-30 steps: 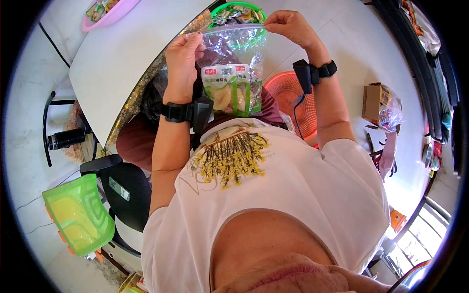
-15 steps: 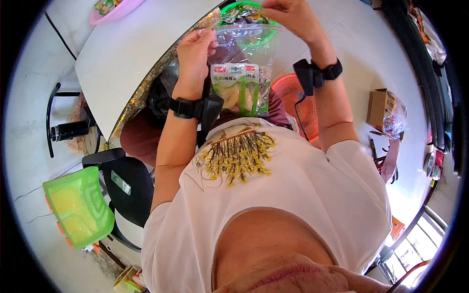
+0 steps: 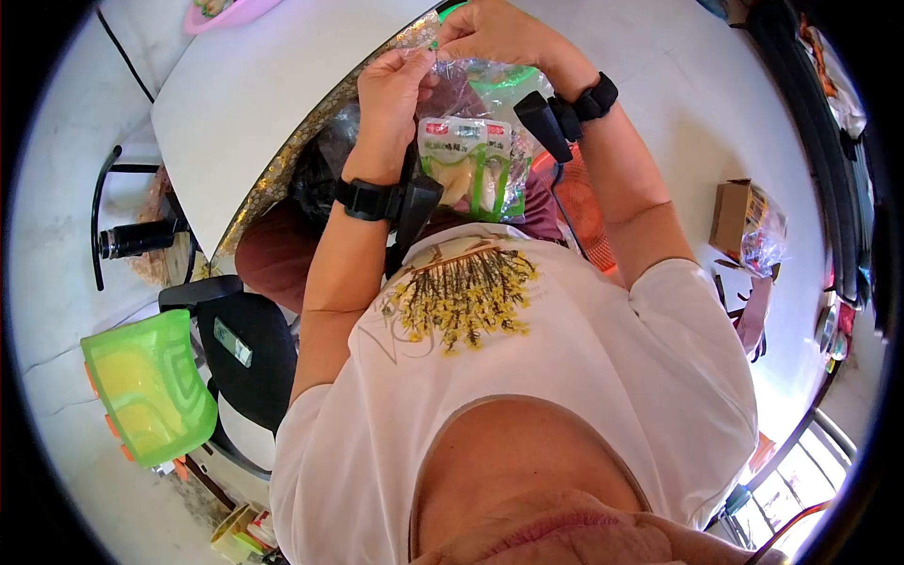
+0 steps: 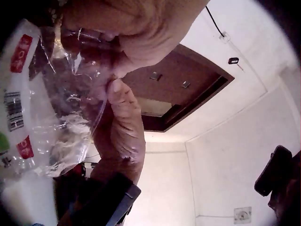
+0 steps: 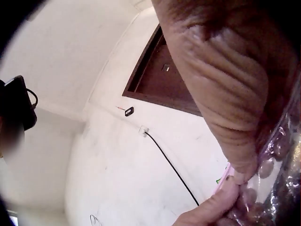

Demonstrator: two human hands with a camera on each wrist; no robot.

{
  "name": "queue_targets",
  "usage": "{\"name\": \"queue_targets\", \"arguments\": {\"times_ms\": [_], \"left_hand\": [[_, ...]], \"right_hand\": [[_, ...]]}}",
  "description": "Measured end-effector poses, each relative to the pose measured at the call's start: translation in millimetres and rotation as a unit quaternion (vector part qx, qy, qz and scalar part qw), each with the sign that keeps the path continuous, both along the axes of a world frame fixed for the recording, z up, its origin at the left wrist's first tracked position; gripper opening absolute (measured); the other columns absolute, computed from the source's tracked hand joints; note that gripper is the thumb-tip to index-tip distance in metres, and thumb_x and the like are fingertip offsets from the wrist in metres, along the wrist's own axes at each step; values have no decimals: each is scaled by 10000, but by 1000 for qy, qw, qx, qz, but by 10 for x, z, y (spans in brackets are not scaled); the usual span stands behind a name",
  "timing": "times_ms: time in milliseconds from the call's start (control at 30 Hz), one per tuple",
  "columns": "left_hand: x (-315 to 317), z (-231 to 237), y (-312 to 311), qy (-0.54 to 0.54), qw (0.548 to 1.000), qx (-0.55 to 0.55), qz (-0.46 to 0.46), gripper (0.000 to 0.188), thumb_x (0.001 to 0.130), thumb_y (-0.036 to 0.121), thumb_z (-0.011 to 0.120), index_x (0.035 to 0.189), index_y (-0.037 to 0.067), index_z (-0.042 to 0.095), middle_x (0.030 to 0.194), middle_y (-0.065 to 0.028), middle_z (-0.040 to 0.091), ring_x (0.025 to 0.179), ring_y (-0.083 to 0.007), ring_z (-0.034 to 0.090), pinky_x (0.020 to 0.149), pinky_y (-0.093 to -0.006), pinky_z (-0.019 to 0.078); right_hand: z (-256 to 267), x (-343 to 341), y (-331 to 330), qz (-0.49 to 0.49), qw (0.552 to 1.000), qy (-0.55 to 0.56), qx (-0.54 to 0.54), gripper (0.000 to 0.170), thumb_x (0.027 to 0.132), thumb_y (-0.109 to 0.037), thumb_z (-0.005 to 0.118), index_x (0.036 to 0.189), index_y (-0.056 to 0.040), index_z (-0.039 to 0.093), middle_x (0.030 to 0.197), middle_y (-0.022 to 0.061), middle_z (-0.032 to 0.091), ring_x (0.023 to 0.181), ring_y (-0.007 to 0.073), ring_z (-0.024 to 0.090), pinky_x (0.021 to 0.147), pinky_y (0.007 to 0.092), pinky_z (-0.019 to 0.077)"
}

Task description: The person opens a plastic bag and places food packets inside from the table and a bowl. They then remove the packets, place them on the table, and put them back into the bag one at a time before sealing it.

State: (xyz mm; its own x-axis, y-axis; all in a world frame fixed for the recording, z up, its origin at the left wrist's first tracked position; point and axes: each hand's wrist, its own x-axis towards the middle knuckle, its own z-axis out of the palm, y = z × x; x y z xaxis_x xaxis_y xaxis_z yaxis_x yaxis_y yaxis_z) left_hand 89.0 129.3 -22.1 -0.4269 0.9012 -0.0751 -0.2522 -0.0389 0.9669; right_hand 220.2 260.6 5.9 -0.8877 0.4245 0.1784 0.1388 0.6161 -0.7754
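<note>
A clear plastic zip bag [image 3: 527, 85] hangs in front of the lap, with white-and-green printed food packets [image 3: 463, 171] showing in its lower part. My left hand [image 3: 394, 92] pinches the bag's top edge at its left corner between thumb and fingers. Right beside it, my right hand [image 3: 504, 36] pinches the same edge, and the two thumbs meet in the left wrist view. Wrinkled clear film [image 4: 75, 127] spreads below both hands there. From the right wrist, the left thumb [image 5: 216, 205] presses close against the right fingertips.
A white table [image 3: 273, 85] with a gold patterned edge lies to the left, a pink basin [image 3: 231, 14] at its far side. An orange basket [image 3: 579, 212] sits below the right forearm. A cardboard box [image 3: 733, 217] stands on the floor at right, a black chair [image 3: 247, 339] at left.
My right hand let go of the bag's right corner, moved left and now pinches the edge beside my left hand. The left hand keeps its hold, and the bag's top has narrowed.
</note>
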Motion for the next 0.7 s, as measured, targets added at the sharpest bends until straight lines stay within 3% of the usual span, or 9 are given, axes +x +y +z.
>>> {"name": "queue_targets", "arguments": {"times_ms": [100,300,400,700], "left_hand": [[-16,-3,-8,22,1000,-3,-10,120,835,151,656,868,40,628,714,-22,614,611,-98,570,543,-203,446],[11,40,-22,0,1000,6,10,93,821,128,667,812,41,635,692,-20,621,594,-79,576,511,-187,426],[-29,5,-38,10,1000,2,-3,111,825,142,667,858,45,627,744,-28,626,636,-100,582,549,-206,456],[-44,6,-39,-6,1000,13,7,107,825,133,666,820,31,636,717,-27,631,604,-90,588,508,-187,431]], "right_hand": [[59,130,-73,-18,999,22,-22,224,742,-231,699,821,-25,664,723,47,647,661,120,584,637,269,476],[-54,371,-49,-30,997,35,-68,150,773,-144,671,859,-22,656,753,33,642,691,108,578,656,257,477],[-115,511,-38,-53,996,62,-26,140,776,-133,668,857,-20,656,748,35,638,697,101,576,655,252,476],[-161,933,33,-105,990,23,-92,109,831,-93,633,900,-9,639,812,15,627,771,79,566,718,220,469]]}}
